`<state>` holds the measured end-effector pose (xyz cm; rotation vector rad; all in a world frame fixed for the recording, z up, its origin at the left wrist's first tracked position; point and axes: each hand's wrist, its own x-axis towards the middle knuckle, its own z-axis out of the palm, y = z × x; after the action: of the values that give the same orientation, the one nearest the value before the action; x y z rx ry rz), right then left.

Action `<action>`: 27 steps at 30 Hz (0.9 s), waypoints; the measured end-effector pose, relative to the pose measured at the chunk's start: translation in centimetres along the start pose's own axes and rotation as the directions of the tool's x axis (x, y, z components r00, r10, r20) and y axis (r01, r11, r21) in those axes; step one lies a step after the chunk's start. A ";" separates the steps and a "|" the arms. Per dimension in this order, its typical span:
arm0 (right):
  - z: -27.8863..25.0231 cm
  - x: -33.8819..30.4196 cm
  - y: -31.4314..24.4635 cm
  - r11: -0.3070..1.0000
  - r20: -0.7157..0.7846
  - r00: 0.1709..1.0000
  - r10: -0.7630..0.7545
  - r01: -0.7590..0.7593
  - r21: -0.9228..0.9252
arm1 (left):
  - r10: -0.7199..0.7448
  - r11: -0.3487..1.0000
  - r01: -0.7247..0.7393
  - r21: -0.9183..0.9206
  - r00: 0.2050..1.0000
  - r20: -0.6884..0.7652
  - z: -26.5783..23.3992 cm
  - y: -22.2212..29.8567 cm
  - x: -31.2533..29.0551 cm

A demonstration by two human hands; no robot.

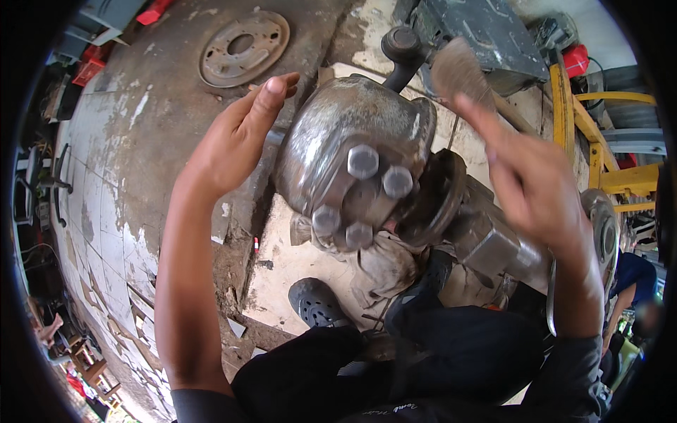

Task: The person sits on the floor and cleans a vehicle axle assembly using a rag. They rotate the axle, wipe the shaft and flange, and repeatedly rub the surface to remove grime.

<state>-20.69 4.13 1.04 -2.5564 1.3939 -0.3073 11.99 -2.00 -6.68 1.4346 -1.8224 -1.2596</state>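
Observation:
In front of me stands a large rounded metal housing point(352, 120), worn to a shiny grey, with several big hex bolts point(362, 161) on its near face. Beside its left flank is my left hand point(243, 137), holding nothing, thumb raised and fingers stretched toward the far side. My right hand point(529, 173) is smeared by motion above the right side. From its fingers extends a brown flat piece point(462, 74), too blurred to name. Below the right hand runs a thick axle-like shaft point(486, 240) with a dark flange point(441, 201).
A round rusty plate point(243, 48) lies on the floor at the far left. A ball-ended metal arm point(402, 53) sticks up behind the housing. Dirty cloth point(384, 271) hangs beneath it, near my clogs point(317, 302). Yellow metal frames point(564, 106) stand right; another person point(635, 282) is at far right.

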 end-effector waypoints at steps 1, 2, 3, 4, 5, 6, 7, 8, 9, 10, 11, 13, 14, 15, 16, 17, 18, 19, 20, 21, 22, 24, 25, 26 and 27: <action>-0.4 -0.1 -0.5 0.999 0.057 0.998 -0.035 0.036 -0.013 | -0.029 1.000 0.029 0.006 0.999 0.014 0.4 0.1 0.3; -0.6 0.2 -0.7 0.991 0.168 0.981 -0.102 0.116 -0.073 | -0.078 0.992 0.080 -0.093 0.997 0.022 1.1 -0.1 0.4; 0.6 0.2 -0.1 0.994 0.088 0.992 -0.093 0.098 -0.050 | -0.153 0.983 0.158 -0.090 0.986 0.063 1.5 0.5 0.5; 1.2 0.2 0.7 0.999 0.075 0.997 -0.012 0.016 -0.046 | -0.226 0.969 0.235 -0.083 0.969 0.101 1.7 1.1 0.6; 1.5 0.3 1.4 0.998 0.067 0.996 0.055 -0.053 -0.035 | -0.192 0.967 0.206 -0.151 0.976 0.105 1.9 0.5 0.5; 1.0 0.8 1.6 0.992 0.058 0.991 0.124 -0.123 -0.029 | -0.222 0.958 0.231 -0.169 0.972 0.073 2.0 0.2 0.3; 0.3 0.8 0.3 0.988 0.077 0.988 0.135 -0.140 0.060 | -0.233 0.954 0.240 -0.179 0.970 0.064 2.0 -0.2 0.1; -0.5 0.8 -1.0 0.995 0.088 0.992 0.095 -0.098 0.029 | -0.244 0.950 0.250 -0.186 0.968 0.054 1.9 -0.4 -0.2; -0.3 1.0 -1.8 0.997 0.110 0.992 0.054 -0.060 0.046 | -0.252 0.960 0.251 -0.124 0.968 0.001 1.7 -0.4 -0.7; 0.1 0.9 -2.3 0.998 0.131 0.991 0.020 -0.027 0.055 | -0.248 0.967 0.245 -0.065 0.968 -0.046 1.5 -0.2 -1.1; 0.2 1.1 -1.8 0.993 0.171 0.979 0.114 -0.118 0.014 | -0.275 0.958 0.271 -0.090 0.960 -0.042 1.0 -0.1 -1.8; 0.0 2.0 0.1 0.959 0.231 0.931 0.284 -0.274 -0.076 | -0.383 0.904 0.367 -0.221 0.923 -0.036 0.4 1.1 -4.4; -1.1 2.2 -0.3 0.966 0.267 0.930 0.252 -0.257 -0.018 | -0.430 0.868 0.405 -0.288 0.903 -0.025 0.2 2.2 -5.2; -2.1 2.6 -1.1 0.969 0.304 0.927 0.221 -0.244 0.039 | -0.452 0.856 0.430 -0.287 0.892 -0.010 0.3 3.2 -5.7; -2.8 2.7 -1.8 0.968 0.339 0.922 0.188 -0.233 0.096 | -0.474 0.843 0.456 -0.285 0.880 0.006 0.3 4.4 -6.0; -2.9 2.2 -2.6 0.974 0.323 0.935 0.143 -0.191 0.123 | -0.504 0.825 0.488 -0.285 0.863 0.017 0.4 5.7 -6.6; -2.5 1.5 -3.1 0.976 0.308 0.946 0.101 -0.153 0.152 | -0.528 0.811 0.515 -0.278 0.848 0.031 0.5 6.3 -6.9; -2.2 1.2 -2.8 0.968 0.335 0.929 0.156 -0.211 0.133 | -0.549 0.797 0.539 -0.272 0.835 0.046 0.8 6.6 -7.0; -2.4 1.3 -2.6 0.947 0.390 0.888 0.241 -0.303 0.105 | -0.575 0.780 0.565 -0.269 0.817 0.048 1.0 6.8 -7.3; -2.7 1.7 -2.7 0.918 0.443 0.837 0.323 -0.391 0.070 | -0.586 0.777 0.570 -0.268 0.810 0.024 1.5 7.2 -8.2; -3.0 1.9 -2.6 0.879 0.489 0.774 0.402 -0.476 0.032 | -0.581 0.774 0.563 -0.289 0.814 0.031 1.6 7.9 -8.7; -3.4 1.3 -3.4 0.902 0.445 0.834 0.328 -0.416 0.114 | -0.572 0.766 0.552 -0.330 0.819 0.042 1.6 10.0 -9.6; -3.3 1.2 -3.9 0.924 0.456 0.846 0.275 -0.364 0.116 | -0.587 0.783 0.579 -0.225 0.809 0.038 1.3 11.5 -10.0; -2.9 0.9 -4.0 0.943 0.465 0.856 0.226 -0.311 0.115 | -0.601 0.772 0.591 -0.235 0.799 0.034 1.2 12.1 -10.4; -2.4 0.6 -3.3 0.944 0.416 0.876 0.243 -0.313 0.107 | -0.614 0.761 0.600 -0.249 0.789 0.026 1.3 12.3 -10.8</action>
<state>-18.40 5.14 4.37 -2.0864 1.4720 0.1334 8.56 8.78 5.18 1.9716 -1.1187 -1.6535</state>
